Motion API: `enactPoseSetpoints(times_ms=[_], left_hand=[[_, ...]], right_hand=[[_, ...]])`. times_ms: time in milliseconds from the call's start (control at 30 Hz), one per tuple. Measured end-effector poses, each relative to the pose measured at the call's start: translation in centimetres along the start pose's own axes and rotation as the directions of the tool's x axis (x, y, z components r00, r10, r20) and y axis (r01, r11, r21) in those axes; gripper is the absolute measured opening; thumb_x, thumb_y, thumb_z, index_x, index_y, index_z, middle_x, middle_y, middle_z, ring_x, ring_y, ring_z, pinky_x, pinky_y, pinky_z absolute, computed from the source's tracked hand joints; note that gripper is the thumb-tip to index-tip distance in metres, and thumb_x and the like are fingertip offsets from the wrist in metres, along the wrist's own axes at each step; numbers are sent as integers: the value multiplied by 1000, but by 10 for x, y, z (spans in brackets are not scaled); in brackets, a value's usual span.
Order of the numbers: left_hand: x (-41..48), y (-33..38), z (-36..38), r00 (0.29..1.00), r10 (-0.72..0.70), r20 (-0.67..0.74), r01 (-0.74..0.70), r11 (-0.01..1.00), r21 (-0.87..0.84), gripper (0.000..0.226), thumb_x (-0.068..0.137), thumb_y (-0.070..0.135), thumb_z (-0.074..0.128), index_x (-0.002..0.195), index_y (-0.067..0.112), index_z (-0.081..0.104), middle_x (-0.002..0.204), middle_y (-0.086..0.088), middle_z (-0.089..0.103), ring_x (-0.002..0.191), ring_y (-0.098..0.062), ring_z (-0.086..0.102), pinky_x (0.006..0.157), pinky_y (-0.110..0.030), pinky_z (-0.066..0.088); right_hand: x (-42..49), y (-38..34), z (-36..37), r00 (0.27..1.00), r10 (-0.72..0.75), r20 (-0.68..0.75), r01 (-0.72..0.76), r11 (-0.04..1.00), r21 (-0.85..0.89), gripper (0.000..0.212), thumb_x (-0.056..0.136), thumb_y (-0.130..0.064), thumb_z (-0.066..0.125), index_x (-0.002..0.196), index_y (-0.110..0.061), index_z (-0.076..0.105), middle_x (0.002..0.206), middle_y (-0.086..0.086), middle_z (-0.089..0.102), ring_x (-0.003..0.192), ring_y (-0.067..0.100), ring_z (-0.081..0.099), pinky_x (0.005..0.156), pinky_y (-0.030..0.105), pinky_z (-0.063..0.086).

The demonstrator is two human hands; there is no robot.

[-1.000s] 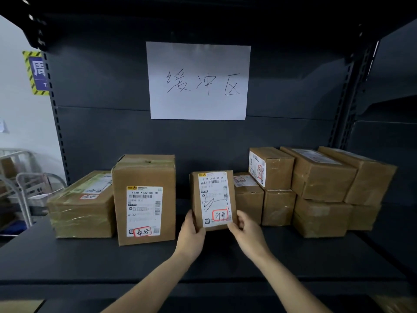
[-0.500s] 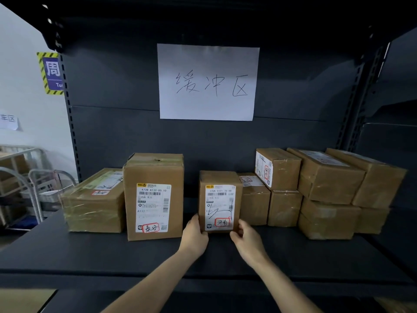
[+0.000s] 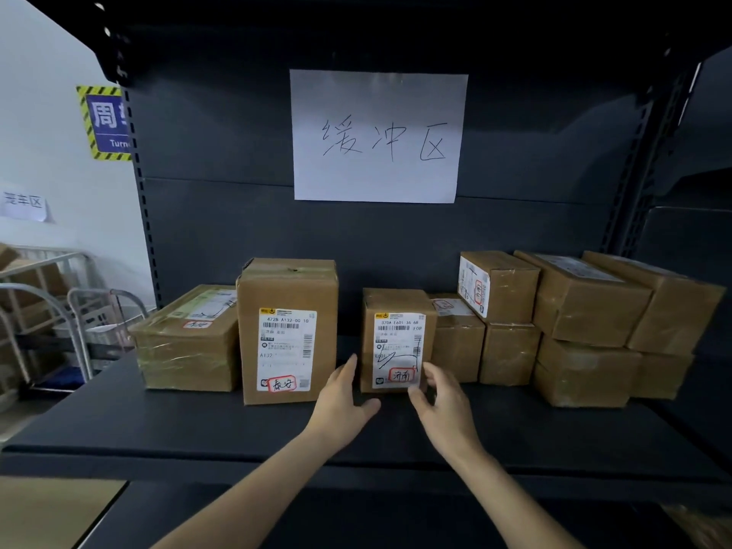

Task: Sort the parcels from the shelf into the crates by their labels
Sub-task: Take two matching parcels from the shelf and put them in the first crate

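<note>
Small parcel [image 3: 392,301] first: held up off the shelf [image 3: 198,425] and tilted for reading a second ago, set back down half a second ago, now standing upright on the board with its label [image 3: 398,350] facing out and a red-ringed handwritten mark at the foot. Placed between the tall parcel [image 3: 287,287] on the left, with a gap, and the stack of parcels [image 3: 586,311] on the right, just beside the low boxes there.

Left hand [image 3: 344,394] open, fingers straight along the lower left side, thumb stretched under the front edge, seemingly just off the cardboard. Right hand [image 3: 443,402] curled at the lower right corner, fingertips over the label's edge; gripping or merely resting, impossible to say.

Probably a label check followed by a put-down, or a re-grip lower down for a proper lift. Either way not yet sorted, and no crate in view.

Dark matte shelf board, dark back panel, white paper sign [image 3: 378,136] with three handwritten characters fixed above. Flat parcel [image 3: 186,342] wrapped in clear tape at the far left, close against the tall one. Beyond the shelf upright on the left: pale wall, blue wall sign [image 3: 107,120] with a yellow-and-black border, metal trolley frames [image 3: 59,307] with more cardboard behind
</note>
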State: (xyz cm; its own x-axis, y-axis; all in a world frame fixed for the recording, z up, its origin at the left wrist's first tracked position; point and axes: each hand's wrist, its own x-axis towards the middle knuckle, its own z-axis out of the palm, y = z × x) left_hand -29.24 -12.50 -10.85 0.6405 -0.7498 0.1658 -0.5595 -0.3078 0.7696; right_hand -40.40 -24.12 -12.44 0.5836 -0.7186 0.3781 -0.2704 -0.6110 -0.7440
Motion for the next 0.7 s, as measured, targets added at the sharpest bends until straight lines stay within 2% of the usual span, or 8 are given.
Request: enactPoseSetpoints(times_ms=[67, 233, 367, 533, 700], left_hand=[[-7, -3, -9, 1000, 21, -9, -21, 999, 26, 80, 88, 24, 62, 150, 19, 12, 154, -3, 26, 140, -18, 26, 112, -29, 27], [-27, -18, -30, 997, 54, -49, -52, 998, 25, 74, 88, 26, 61, 148, 21, 18, 152, 1, 32, 140, -13, 27, 102, -16, 22], [-44, -37, -54, 993, 38, -114, -34, 999, 36, 70, 89, 27, 61, 147, 20, 23, 151, 2, 33, 140, -11, 28, 110, -23, 25], [-59, -63, -90, 969, -18, -246, 29, 999, 40, 63, 88, 24, 62, 144, 20, 33, 144, 3, 44, 133, -11, 39, 104, -19, 30], [-66, -92, -126, 930, -96, -355, 125, 990, 59, 59, 88, 24, 61, 141, 16, 37, 142, 0, 46, 132, -15, 41, 105, -26, 33]], right_hand=[[-4, -7, 2, 999, -37, 6, 36, 999, 32, 48, 91, -21, 57, 137, -15, 42, 133, -1, 48, 122, 10, 45, 99, 22, 38], [-13, -26, 16, 992, -125, 28, 123, 991, 53, 49, 91, -26, 57, 136, -16, 42, 133, -3, 47, 123, 8, 43, 101, 24, 37], [-20, -45, 38, 980, -185, 77, 178, 980, 89, 51, 91, -31, 56, 138, -19, 40, 135, -7, 44, 123, 4, 39, 100, 22, 36], [-24, -72, 71, 966, -225, 124, 207, 968, 143, 50, 90, -32, 56, 137, -21, 42, 127, -15, 43, 116, -3, 39, 93, 16, 34], [-24, -97, 100, 940, -272, 205, 231, 951, 204, 49, 92, -33, 54, 137, -20, 41, 124, -18, 41, 116, -4, 39, 95, 14, 33]])
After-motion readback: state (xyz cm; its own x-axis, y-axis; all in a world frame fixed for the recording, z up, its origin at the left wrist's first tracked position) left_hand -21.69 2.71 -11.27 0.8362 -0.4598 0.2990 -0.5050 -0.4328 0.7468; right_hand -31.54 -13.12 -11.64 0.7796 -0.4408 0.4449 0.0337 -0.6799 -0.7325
